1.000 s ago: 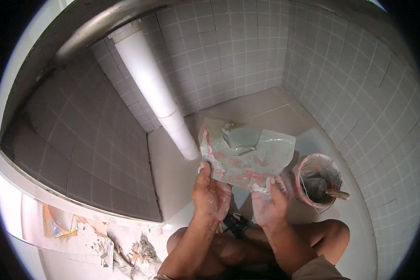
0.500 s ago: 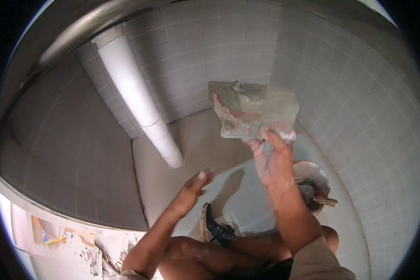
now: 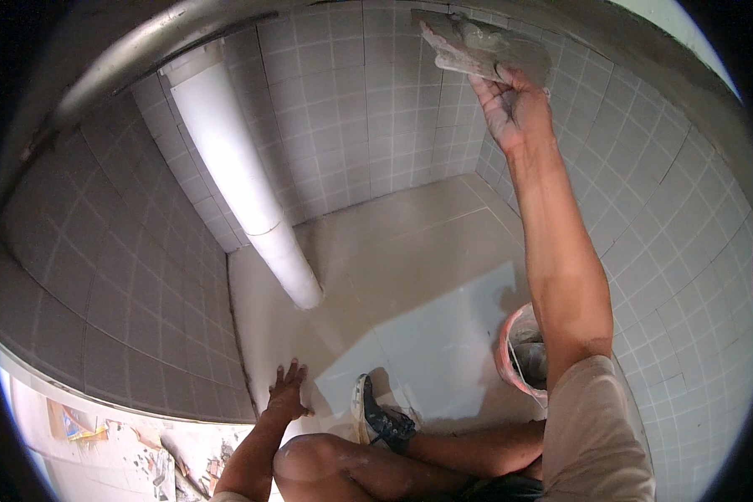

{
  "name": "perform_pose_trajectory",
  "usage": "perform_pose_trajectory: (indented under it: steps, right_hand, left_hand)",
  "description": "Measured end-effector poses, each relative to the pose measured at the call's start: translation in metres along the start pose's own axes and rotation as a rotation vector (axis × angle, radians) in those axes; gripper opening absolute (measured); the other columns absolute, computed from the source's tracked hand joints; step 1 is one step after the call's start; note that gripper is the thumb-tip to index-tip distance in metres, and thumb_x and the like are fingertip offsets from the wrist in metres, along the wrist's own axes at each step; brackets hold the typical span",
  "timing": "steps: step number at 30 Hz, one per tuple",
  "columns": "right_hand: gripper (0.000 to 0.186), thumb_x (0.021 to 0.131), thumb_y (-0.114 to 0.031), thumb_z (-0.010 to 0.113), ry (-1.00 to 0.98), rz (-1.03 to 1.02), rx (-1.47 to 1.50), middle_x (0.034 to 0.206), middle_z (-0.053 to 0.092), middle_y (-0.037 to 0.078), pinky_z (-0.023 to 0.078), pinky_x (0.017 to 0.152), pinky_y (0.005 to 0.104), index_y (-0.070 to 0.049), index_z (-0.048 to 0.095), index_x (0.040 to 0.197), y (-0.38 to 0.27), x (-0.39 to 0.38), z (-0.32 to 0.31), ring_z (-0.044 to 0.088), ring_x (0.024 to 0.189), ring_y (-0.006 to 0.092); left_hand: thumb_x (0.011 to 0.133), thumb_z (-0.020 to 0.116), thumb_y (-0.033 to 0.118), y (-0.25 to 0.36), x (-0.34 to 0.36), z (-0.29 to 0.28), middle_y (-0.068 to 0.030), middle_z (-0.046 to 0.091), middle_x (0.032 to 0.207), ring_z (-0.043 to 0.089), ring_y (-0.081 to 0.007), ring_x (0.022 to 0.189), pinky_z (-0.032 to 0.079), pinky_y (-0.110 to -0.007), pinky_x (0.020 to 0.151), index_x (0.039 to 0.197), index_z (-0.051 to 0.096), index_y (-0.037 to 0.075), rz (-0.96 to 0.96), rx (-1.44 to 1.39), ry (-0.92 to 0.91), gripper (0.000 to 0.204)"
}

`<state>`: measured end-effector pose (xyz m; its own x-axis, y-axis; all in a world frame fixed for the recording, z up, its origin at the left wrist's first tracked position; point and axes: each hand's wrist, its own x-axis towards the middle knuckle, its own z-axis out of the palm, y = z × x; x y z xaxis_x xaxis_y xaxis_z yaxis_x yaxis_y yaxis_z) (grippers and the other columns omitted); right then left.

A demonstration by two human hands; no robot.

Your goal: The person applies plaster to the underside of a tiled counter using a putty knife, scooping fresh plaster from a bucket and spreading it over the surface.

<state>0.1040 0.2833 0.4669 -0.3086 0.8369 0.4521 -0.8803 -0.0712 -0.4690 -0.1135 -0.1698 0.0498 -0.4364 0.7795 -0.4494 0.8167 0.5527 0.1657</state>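
Observation:
My right hand is raised at full arm's length toward the far right corner, its fingers and thumb closed on the near edge of a flat, greyish paste-smeared board. A lump of grey paste sits on the board, with pinkish-white smears along its left edge. The board is close to the tiled wall; I cannot tell if it touches. Down at the lower left, my left hand holds nothing, its fingers spread above or on the beige floor near the doorway edge.
A thick white pipe slants from the upper left down to the floor. The reddish bucket, partly behind my right forearm, has grey residue inside. My dark shoe rests on the floor. Rubble and scraps lie outside at lower left.
My right hand has lifted the board up and away, toward the far wall. My left hand has dropped down and left, its fingers spreading. The bucket is now partly covered by my right arm.

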Motion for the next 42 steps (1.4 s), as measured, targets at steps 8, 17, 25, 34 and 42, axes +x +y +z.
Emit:
perform_pose_trajectory:
  steps: [8, 17, 25, 34, 42]
  right_hand:
    - [0.033, 0.096, 0.007, 0.047, -0.115, -0.071, -0.004, 0.128, 0.054, 0.024, 0.053, 0.107, 0.0516, 0.011, 0.045, 0.129, -0.009, 0.032, 0.026, 0.060, 0.116, 0.0374]
    - [0.031, 0.095, 0.008, 0.051, -0.055, -0.093, -0.107, 0.123, 0.055, 0.023, 0.056, 0.103, 0.0509, 0.009, 0.048, 0.126, -0.033, 0.020, 0.050, 0.061, 0.112, 0.0366]
    - [0.026, 0.095, 0.008, 0.053, -0.047, -0.107, -0.072, 0.120, 0.057, 0.021, 0.058, 0.100, 0.0503, 0.008, 0.052, 0.122, -0.052, 0.005, 0.053, 0.062, 0.110, 0.0344]
    - [0.016, 0.100, 0.001, 0.047, -0.208, -0.097, -0.114, 0.111, 0.063, 0.018, 0.062, 0.086, 0.0422, 0.007, 0.055, 0.113, -0.074, -0.034, 0.078, 0.065, 0.101, 0.0287]
    - [0.019, 0.101, 0.003, 0.047, -0.195, -0.180, -0.261, 0.113, 0.062, 0.019, 0.060, 0.093, 0.0406, 0.010, 0.054, 0.118, -0.078, -0.073, 0.109, 0.065, 0.103, 0.0279]
  left_hand:
    - [0.053, 0.098, 0.032, 0.000, -0.004, -0.002, -0.0033, 0.008, 0.170, 0.011, -0.0416, 0.154, 0.034, -0.070, 0.112, 0.161, 0.020, 0.025, -0.008, -0.001, 0.014, 0.133]
    - [0.052, 0.099, 0.035, -0.001, -0.002, -0.002, -0.0038, 0.008, 0.170, 0.012, -0.0412, 0.154, 0.036, -0.068, 0.112, 0.160, 0.020, 0.025, -0.006, 0.018, 0.006, 0.134]
    - [0.051, 0.099, 0.035, -0.008, 0.004, 0.007, -0.0038, 0.010, 0.170, 0.012, -0.0405, 0.154, 0.036, -0.068, 0.112, 0.160, 0.020, 0.024, 0.025, 0.003, 0.046, 0.135]
    - [0.049, 0.099, 0.036, -0.008, 0.002, 0.008, -0.0041, 0.008, 0.170, 0.010, -0.0414, 0.154, 0.033, -0.066, 0.114, 0.161, 0.018, 0.026, 0.017, -0.001, 0.031, 0.139]
    - [0.052, 0.099, 0.035, -0.006, 0.000, 0.005, -0.0002, 0.007, 0.170, 0.011, -0.0373, 0.155, 0.035, -0.066, 0.114, 0.161, 0.018, 0.028, -0.016, 0.016, 0.033, 0.136]
